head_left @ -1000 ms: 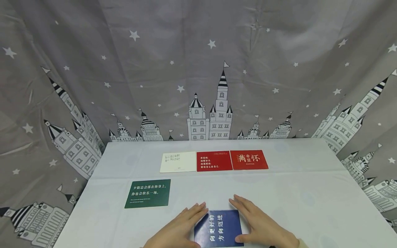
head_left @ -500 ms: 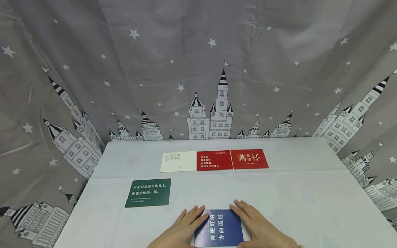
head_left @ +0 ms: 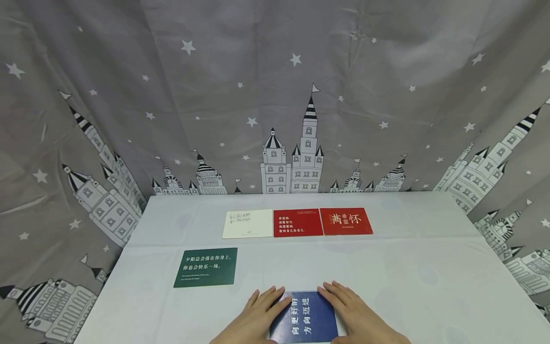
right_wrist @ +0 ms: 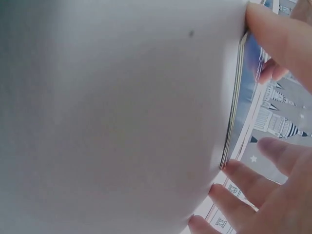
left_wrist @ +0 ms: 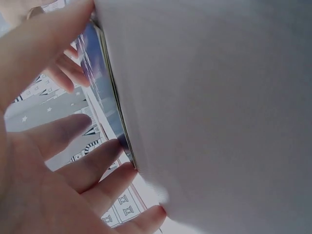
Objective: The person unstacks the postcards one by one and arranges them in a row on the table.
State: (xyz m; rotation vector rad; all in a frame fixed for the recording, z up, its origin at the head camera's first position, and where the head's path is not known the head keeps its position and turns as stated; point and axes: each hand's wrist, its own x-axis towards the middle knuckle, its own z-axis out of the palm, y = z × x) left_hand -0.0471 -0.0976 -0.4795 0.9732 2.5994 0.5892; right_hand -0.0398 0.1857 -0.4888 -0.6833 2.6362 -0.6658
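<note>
A small stack of postcards [head_left: 315, 317] lies flat near the front of the white table. Its top card is dark blue with white characters turned sideways, and in the left wrist view its edge [left_wrist: 113, 80] shows thin layers. My left hand [head_left: 253, 315] is along the left side, fingertips at the far left corner and thumb low by the near corner. Mirroring it, my right hand [head_left: 358, 315] sits along the right side, fingertips at the far right corner. In the right wrist view the right fingers [right_wrist: 253, 183] are extended and spread, with fingertips down at the white tabletop.
A green postcard [head_left: 206, 267] lies to the left, farther from me. Behind it, a cream card [head_left: 247, 223], a red card [head_left: 298, 222] and a second red card [head_left: 346, 220] form a row. A grey castle-print curtain [head_left: 215, 95] borders the table's back.
The right fingertips have drawn back to the far right corner, and the right thumb has moved off the blue card's face to its edge. The left hand has shifted slightly right, closer against the stack.
</note>
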